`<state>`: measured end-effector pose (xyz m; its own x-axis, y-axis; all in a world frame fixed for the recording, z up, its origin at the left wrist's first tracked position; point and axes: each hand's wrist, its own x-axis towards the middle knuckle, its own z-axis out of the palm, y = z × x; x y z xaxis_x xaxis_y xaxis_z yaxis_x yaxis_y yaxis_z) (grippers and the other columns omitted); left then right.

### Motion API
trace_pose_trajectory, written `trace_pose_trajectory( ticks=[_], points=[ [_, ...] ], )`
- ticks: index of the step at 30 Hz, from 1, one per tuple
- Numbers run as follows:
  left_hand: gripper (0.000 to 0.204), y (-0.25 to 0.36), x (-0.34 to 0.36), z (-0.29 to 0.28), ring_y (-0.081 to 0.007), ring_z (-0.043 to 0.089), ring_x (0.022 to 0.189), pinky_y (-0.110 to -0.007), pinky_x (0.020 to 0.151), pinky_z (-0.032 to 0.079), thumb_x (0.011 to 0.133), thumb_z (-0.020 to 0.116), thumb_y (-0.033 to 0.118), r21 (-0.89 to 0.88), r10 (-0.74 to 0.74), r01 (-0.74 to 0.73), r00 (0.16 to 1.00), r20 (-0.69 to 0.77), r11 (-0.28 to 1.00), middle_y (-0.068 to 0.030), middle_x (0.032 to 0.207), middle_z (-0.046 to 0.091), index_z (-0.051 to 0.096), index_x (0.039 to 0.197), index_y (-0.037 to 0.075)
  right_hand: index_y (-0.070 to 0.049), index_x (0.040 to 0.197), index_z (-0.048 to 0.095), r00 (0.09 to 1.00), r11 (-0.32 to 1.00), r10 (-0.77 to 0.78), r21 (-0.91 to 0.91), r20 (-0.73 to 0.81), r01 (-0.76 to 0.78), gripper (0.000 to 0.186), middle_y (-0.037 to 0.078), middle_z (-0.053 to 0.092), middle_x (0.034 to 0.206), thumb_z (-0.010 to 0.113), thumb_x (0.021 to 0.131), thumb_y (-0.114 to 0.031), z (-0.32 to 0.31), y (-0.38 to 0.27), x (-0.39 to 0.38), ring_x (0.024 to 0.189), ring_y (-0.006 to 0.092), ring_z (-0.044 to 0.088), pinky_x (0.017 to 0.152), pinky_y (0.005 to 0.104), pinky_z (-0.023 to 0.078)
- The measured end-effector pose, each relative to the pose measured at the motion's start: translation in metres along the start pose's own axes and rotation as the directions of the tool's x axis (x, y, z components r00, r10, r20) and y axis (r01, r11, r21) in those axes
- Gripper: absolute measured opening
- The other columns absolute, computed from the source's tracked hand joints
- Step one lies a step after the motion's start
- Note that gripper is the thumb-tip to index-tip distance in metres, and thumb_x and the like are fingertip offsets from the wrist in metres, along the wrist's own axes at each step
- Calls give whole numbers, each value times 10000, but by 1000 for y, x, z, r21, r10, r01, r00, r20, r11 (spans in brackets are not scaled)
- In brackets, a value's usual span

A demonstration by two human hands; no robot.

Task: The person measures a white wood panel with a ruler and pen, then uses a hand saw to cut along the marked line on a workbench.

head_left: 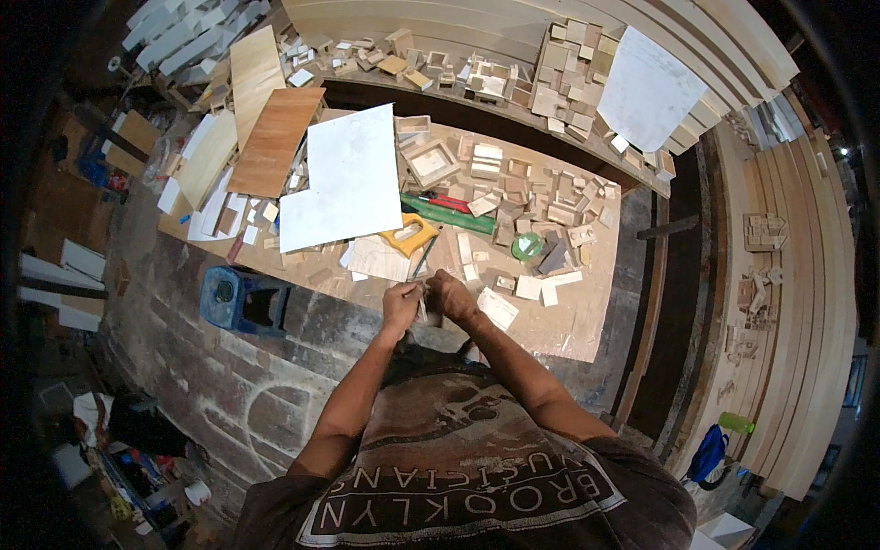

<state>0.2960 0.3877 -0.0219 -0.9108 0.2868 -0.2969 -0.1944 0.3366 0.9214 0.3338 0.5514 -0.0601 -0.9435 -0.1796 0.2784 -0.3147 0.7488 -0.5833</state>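
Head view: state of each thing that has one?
Left hand, fingers curled, hold unclear
Right hand, fingers curled, hold unclear
White sheet, lying flat
Yellow handle, lying on table
Green strip, lying flat
Green roll, lying flat
Wooden tray, open-topped
Blue stool, upright or tipped unclear

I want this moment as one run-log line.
left hand: beside right hand | between: thin pale piece, grip unclear | ahead: yellow handle, white sheet

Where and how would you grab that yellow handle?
Probably grip the yellow handle by the bar around its opening, from above and the near side: it lies flat, its loop offers a hold, and the green strip lies just beyond.
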Motion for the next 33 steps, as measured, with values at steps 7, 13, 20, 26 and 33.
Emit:
trace_pose_trajectory(
  ticks=[7, 13, 20, 26, 33],
  points=[
    [278, 9, 2, 2, -163, 663, 636, -304, 458, 502, 921, 734, 209, 13, -184, 184, 982, -35, 983, -103, 889, 735, 760, 1110, 6, -14, 1050, 609, 951, 945, 305, 145, -58, -294, 313, 196, 610, 993, 741, 798, -145, -46, -30, -3, 982, 346, 595, 840, 412, 525],
    [258, 13, 2, 4, -159, 673, 663, -311, 494, 529, 918, 731, 207, 77, -198, 199, 980, -21, 977, -101, 932, 757, 771, 1113, 42, -49, 1208, 566, 873, 854, 483, -254, 68, -453, 553, 168, 541, 1238, 777, 808, -368, -52, -33, -39, 1122, 362, 535, 943, 477, 454],
    [256, 21, -1, 3, -153, 665, 639, -305, 489, 529, 921, 717, 194, 47, -238, 238, 971, -18, 970, -86, 924, 762, 769, 1132, 58, -91, 1296, 492, 886, 821, 457, -422, 82, -384, 676, 131, 459, 1318, 748, 811, -487, -36, -31, -42, 1218, 317, 460, 1007, 475, 377],
    [260, 3, 4, 3, -139, 634, 597, -299, 448, 524, 923, 733, 235, 49, -213, 216, 975, -63, 975, -63, 872, 738, 777, 1114, 64, -36, 1309, 485, 815, 837, 548, -113, 191, -536, 606, 235, 434, 1327, 740, 819, -284, -79, -64, -15, 1252, 405, 452, 1031, 507, 420],
    [267, 27, -5, 6, -176, 671, 637, -323, 477, 534, 915, 718, 184, 63, -205, 209, 976, -68, 976, -125, 959, 757, 761, 1119, 17, 23, 1110, 599, 1000, 975, -3, -224, -11, 1, 302, 238, 562, 1123, 667, 884, -166, -58, -49, -26, 1174, 437, 476, 918, 490, 539]
  ],
)
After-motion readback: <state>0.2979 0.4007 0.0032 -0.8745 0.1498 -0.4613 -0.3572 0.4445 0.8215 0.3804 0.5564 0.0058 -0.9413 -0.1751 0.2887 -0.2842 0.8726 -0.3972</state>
